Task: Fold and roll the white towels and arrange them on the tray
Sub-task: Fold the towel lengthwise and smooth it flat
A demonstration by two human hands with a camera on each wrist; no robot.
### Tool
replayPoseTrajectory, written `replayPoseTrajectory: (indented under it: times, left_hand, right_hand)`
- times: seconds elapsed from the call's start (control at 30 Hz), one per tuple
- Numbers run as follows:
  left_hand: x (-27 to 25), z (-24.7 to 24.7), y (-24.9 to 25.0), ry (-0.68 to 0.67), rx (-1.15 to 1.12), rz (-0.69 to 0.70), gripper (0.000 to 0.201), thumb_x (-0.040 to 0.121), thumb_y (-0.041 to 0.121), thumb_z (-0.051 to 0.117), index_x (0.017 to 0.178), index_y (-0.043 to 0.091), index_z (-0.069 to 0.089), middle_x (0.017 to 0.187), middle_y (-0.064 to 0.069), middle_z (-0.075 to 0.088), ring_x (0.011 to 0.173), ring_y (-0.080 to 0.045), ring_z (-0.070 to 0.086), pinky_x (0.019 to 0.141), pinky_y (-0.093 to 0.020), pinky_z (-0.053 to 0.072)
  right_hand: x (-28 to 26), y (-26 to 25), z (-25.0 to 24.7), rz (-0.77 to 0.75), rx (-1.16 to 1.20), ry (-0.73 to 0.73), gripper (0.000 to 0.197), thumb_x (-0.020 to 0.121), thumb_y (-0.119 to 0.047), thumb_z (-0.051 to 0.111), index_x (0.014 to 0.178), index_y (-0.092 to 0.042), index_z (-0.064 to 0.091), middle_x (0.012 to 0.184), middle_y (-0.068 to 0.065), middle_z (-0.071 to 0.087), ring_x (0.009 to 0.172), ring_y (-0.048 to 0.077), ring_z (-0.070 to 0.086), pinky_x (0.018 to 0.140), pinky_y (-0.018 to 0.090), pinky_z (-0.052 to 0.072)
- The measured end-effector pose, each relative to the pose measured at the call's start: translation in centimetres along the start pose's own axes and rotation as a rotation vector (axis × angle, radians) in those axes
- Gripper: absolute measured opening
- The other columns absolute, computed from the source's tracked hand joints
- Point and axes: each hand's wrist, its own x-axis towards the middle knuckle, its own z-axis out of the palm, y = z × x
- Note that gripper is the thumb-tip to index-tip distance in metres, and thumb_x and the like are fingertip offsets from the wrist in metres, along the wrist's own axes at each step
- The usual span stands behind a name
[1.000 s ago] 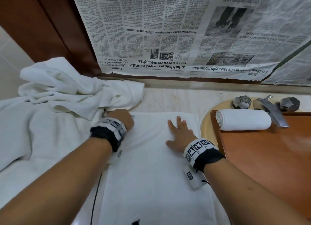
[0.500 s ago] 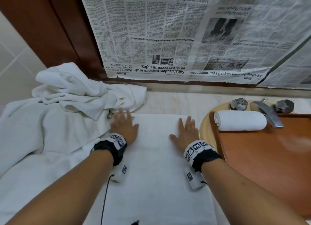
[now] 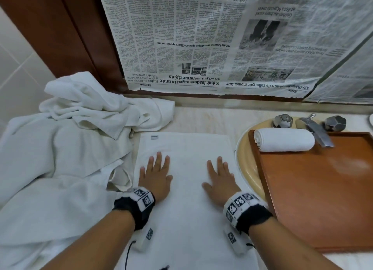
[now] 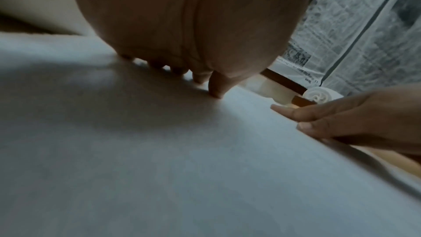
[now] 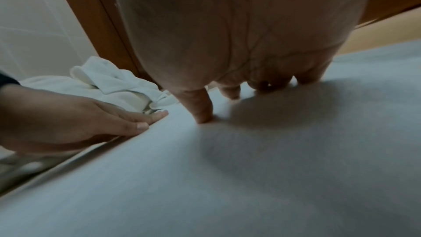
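The head camera looks forward and down from above the worktop, taking in the flat towel, both hands, the tray and the newspaper on the wall. The left wrist camera sits low under the left hand, facing right toward the right hand and the rolled towel. The right wrist camera, equally close, faces left past the right hand to the left hand and the towel heap. All three share the flat towel.

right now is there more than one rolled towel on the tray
No, the head view shows a single rolled towel lying at the far end of the wooden tray.
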Motion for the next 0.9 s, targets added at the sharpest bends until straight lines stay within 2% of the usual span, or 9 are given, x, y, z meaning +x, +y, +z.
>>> replayPoseTrajectory:
  times: [0.17, 0.3, 0.37, 0.43, 0.5, 0.6, 0.67, 0.73, 0.9]
  left_hand:
    - [1.8, -2.7, 1.2, -0.016, 0.03, -0.025, 0.062, 0.107, 0.035, 0.025, 0.156, 0.021, -0.011, 0.161, -0.004, -0.024, 0.15, -0.031, -0.014, 0.121, -0.048, 0.004]
    - [-0.5, -1.7, 2.7, -0.019, 0.063, 0.253, 0.059, 0.108, 0.03, 0.025, 0.157, 0.018, -0.006, 0.163, -0.008, -0.018, 0.15, -0.032, -0.01, 0.12, -0.046, 0.005]
    - [-0.4, -0.8, 1.0, -0.015, 0.098, 0.2, 0.061, 0.107, 0.031, 0.029, 0.157, 0.02, -0.004, 0.163, -0.007, -0.017, 0.151, -0.031, -0.008, 0.119, -0.05, 0.009]
    - [0.4, -1.3, -1.4, 0.088, 0.026, 0.036, 0.064, 0.105, 0.032, 0.035, 0.158, 0.017, 0.002, 0.164, -0.009, -0.011, 0.151, -0.032, -0.004, 0.12, -0.052, 0.011]
    - [0.9, -2.4, -2.8, 0.091, -0.056, -0.082, 0.064, 0.105, 0.032, 0.032, 0.158, 0.014, 0.0, 0.164, -0.011, -0.013, 0.151, -0.034, -0.005, 0.121, -0.049, 0.013]
    - [-0.8, -2.6, -0.5, 0.134, -0.018, 0.07, 0.065, 0.106, 0.031, 0.031, 0.157, 0.014, -0.006, 0.163, -0.012, -0.016, 0.15, -0.036, -0.007, 0.12, -0.047, 0.014]
    - [-2.8, -1.5, 1.8, 0.045, -0.031, 0.238, 0.063, 0.107, 0.032, 0.031, 0.157, 0.016, -0.002, 0.163, -0.01, -0.015, 0.151, -0.032, -0.008, 0.119, -0.047, 0.011]
    - [-4.1, -0.3, 2.4, -0.113, -0.012, 0.271, 0.06, 0.107, 0.033, 0.029, 0.158, 0.015, 0.001, 0.163, -0.008, -0.016, 0.151, -0.029, -0.01, 0.12, -0.047, 0.008]
    - [-1.9, -1.8, 0.2, -0.192, 0.012, 0.145, 0.059, 0.108, 0.025, 0.026, 0.157, 0.01, -0.004, 0.162, -0.008, -0.02, 0.151, -0.029, -0.009, 0.121, -0.039, 0.008]
  right_hand:
    - [1.8, -1.3, -2.0, 0.092, -0.058, 0.085, 0.074, 0.104, -0.045, 0.035, 0.158, -0.022, -0.009, 0.161, 0.01, -0.028, 0.152, 0.029, -0.014, 0.123, 0.049, 0.005]
    - [0.8, -3.2, 0.2, -0.106, -0.1, 0.027, 0.076, 0.103, -0.048, 0.037, 0.158, -0.026, -0.011, 0.161, 0.006, -0.03, 0.151, 0.027, -0.017, 0.121, 0.049, 0.003]
    - [0.9, -2.0, 0.5, -0.064, -0.094, 0.028, 0.076, 0.102, -0.05, 0.036, 0.157, -0.028, -0.012, 0.161, 0.005, -0.03, 0.151, 0.028, -0.016, 0.121, 0.051, 0.004]
    - [1.5, -0.2, -0.4, 0.063, -0.074, 0.072, 0.075, 0.103, -0.05, 0.033, 0.158, -0.026, -0.012, 0.161, 0.008, -0.029, 0.152, 0.031, -0.014, 0.122, 0.052, 0.007]
    - [1.4, 0.9, -1.8, 0.169, -0.077, 0.086, 0.074, 0.103, -0.048, 0.032, 0.158, -0.023, -0.012, 0.161, 0.012, -0.028, 0.152, 0.033, -0.013, 0.123, 0.051, 0.009]
    - [-0.2, -0.7, -2.0, 0.07, -0.136, 0.139, 0.078, 0.103, -0.043, 0.038, 0.157, -0.022, -0.013, 0.159, 0.014, -0.031, 0.151, 0.033, -0.016, 0.123, 0.047, 0.008]
    - [-1.3, -2.4, -0.7, -0.105, -0.106, 0.089, 0.078, 0.103, -0.04, 0.042, 0.158, -0.024, -0.011, 0.16, 0.01, -0.032, 0.151, 0.029, -0.018, 0.122, 0.046, 0.006]
    - [-1.7, -2.7, 0.9, -0.176, -0.084, -0.039, 0.077, 0.103, -0.041, 0.043, 0.158, -0.026, -0.008, 0.161, 0.006, -0.029, 0.151, 0.026, -0.017, 0.122, 0.046, 0.004]
    - [-0.5, 0.7, -1.2, 0.018, -0.086, -0.001, 0.071, 0.103, -0.035, 0.038, 0.159, -0.025, -0.005, 0.163, 0.009, -0.024, 0.152, 0.03, -0.012, 0.121, 0.05, 0.011]
